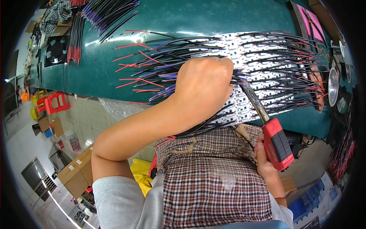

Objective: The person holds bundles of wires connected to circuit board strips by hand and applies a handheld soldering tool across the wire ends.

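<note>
My left hand (204, 86) is a closed fist resting on a spread of thin black, red and blue wires (160, 57) that lie over white strip boards (244, 49) on the green table (95, 72). Its fingers are hidden from me, so what they pinch is unclear. My right hand (267, 164) grips the red and black handle of a soldering iron (276, 143). The iron's metal shaft (253, 101) points up to the wires just right of my left fist. A checked apron (213, 175) covers my lap.
Bundles of black and purple wires (103, 15) and red-tipped wires (74, 38) lie at the table's far left beside a black fan (56, 49). A red stool (53, 102) and cardboard boxes (76, 171) stand on the floor. Round metal parts (333, 86) sit at right.
</note>
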`<state>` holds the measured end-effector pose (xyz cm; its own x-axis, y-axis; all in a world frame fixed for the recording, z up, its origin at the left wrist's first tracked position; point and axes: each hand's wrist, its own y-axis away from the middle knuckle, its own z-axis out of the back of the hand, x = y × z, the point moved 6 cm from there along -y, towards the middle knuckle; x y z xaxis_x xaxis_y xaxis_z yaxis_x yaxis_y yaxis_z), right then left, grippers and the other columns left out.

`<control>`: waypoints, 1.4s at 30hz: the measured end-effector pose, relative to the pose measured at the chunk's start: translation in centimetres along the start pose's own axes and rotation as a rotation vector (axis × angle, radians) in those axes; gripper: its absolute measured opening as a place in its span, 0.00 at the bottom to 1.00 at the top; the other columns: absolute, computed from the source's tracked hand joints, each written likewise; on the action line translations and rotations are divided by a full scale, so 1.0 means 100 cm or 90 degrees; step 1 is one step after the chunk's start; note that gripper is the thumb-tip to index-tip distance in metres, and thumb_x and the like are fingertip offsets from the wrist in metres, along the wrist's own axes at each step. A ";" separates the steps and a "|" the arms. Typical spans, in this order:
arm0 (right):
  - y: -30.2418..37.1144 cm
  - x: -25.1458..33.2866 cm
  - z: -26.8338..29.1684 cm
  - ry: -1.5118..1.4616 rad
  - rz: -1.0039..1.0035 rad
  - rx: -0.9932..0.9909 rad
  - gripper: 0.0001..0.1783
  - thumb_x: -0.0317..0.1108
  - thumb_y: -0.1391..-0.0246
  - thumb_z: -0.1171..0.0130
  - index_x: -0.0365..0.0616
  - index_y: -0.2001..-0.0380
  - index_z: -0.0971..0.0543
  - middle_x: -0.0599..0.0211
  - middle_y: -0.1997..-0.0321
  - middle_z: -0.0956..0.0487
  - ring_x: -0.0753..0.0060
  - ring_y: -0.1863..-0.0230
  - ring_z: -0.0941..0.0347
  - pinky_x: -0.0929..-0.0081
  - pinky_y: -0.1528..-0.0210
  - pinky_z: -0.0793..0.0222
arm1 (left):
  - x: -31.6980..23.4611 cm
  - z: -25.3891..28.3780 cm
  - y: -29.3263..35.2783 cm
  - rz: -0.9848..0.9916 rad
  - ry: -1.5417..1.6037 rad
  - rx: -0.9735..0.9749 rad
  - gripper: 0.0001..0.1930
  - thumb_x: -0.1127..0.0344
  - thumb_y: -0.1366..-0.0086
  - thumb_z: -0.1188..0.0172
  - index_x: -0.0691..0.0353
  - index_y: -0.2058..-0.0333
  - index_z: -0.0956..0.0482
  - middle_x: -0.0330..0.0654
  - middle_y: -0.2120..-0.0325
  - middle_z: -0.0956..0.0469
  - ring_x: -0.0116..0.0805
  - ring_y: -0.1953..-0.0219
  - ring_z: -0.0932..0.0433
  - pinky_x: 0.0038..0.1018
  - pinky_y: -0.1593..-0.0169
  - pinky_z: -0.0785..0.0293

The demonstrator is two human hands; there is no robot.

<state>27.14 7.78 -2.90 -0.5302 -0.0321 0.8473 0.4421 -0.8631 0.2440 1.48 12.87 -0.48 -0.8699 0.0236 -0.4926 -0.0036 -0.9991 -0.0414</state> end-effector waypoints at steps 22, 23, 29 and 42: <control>0.002 -0.004 -0.005 -0.025 -0.028 0.028 0.08 0.25 0.49 0.38 0.35 0.64 0.22 0.57 0.70 0.23 0.59 0.71 0.24 0.69 0.68 0.29 | 0.003 0.000 -0.006 -0.009 0.014 -0.005 0.07 0.69 0.50 0.36 0.65 0.78 0.25 0.51 0.80 0.23 0.51 0.75 0.22 0.41 0.69 0.26; 0.002 -0.004 -0.005 -0.025 -0.028 0.028 0.08 0.25 0.49 0.38 0.35 0.64 0.22 0.57 0.70 0.23 0.59 0.71 0.24 0.69 0.68 0.29 | 0.003 -0.001 -0.006 -0.008 0.010 0.003 0.07 0.69 0.51 0.36 0.66 0.78 0.25 0.51 0.80 0.23 0.51 0.75 0.22 0.41 0.69 0.26; 0.005 -0.004 -0.002 -0.021 -0.031 0.003 0.08 0.26 0.48 0.38 0.37 0.64 0.21 0.58 0.70 0.23 0.59 0.72 0.24 0.68 0.68 0.29 | 0.005 -0.002 -0.010 0.009 0.000 0.047 0.06 0.69 0.51 0.38 0.65 0.78 0.23 0.52 0.80 0.23 0.52 0.74 0.22 0.42 0.68 0.26; 0.015 -0.014 0.005 -0.071 -0.075 0.033 0.11 0.29 0.41 0.42 0.39 0.55 0.24 0.67 0.67 0.24 0.73 0.66 0.28 0.72 0.60 0.31 | 0.006 -0.002 -0.012 0.019 0.018 0.089 0.09 0.66 0.48 0.39 0.66 0.72 0.23 0.52 0.79 0.22 0.53 0.73 0.21 0.43 0.66 0.26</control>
<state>28.89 6.81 -3.44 -0.4979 0.1271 0.8579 0.4193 -0.8306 0.3664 1.01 14.09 -0.90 -0.8567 -0.0075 -0.5158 -0.0481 -0.9944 0.0942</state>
